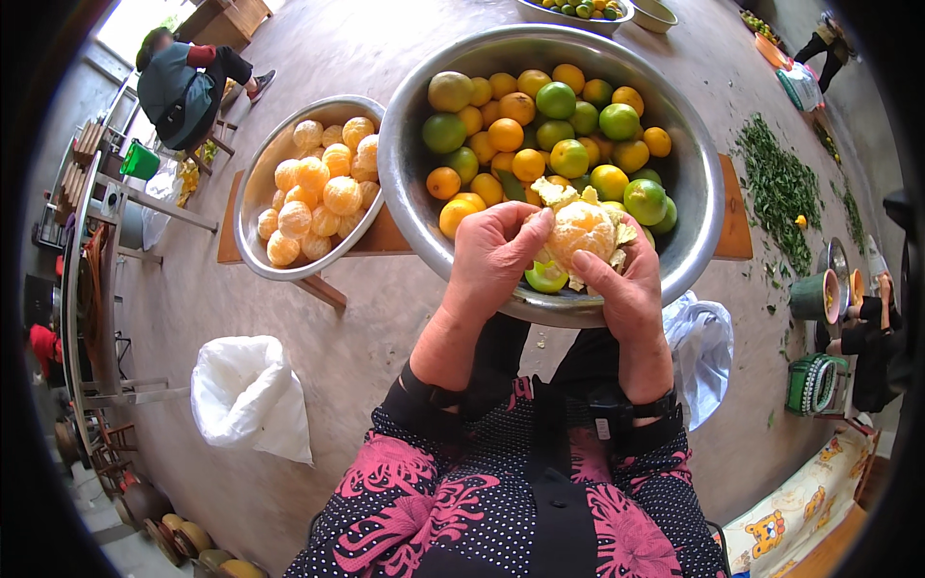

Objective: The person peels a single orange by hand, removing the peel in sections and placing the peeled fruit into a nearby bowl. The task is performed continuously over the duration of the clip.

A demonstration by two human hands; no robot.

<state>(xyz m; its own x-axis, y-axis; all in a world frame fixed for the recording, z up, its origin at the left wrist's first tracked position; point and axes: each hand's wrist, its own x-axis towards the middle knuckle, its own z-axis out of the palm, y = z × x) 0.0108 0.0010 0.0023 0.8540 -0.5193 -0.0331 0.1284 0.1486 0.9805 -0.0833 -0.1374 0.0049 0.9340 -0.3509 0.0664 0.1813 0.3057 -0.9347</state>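
Over the near rim of a large metal basin [405, 217], both hands hold a partly peeled citrus fruit [582, 233]. My left hand [498, 249] pinches the loosened peel at the fruit's left side. My right hand [627, 278] cups the fruit from the right, its thumb on the bared segments. Pale, ragged peel hangs around the flesh. In the basin lie many unpeeled citrus fruits [530, 165], orange, yellow and green. Left of it, a smaller metal bowl [249, 238] holds many peeled citrus fruits [342, 195].
A wooden bench [731, 209] bears both vessels. A white sack [246, 397] stands on the floor at the left, and a pale plastic bag [699, 354] hangs at the right. Green leaves [777, 188] lie scattered beyond. A seated person [177, 90] is at the upper left; others are at the right.
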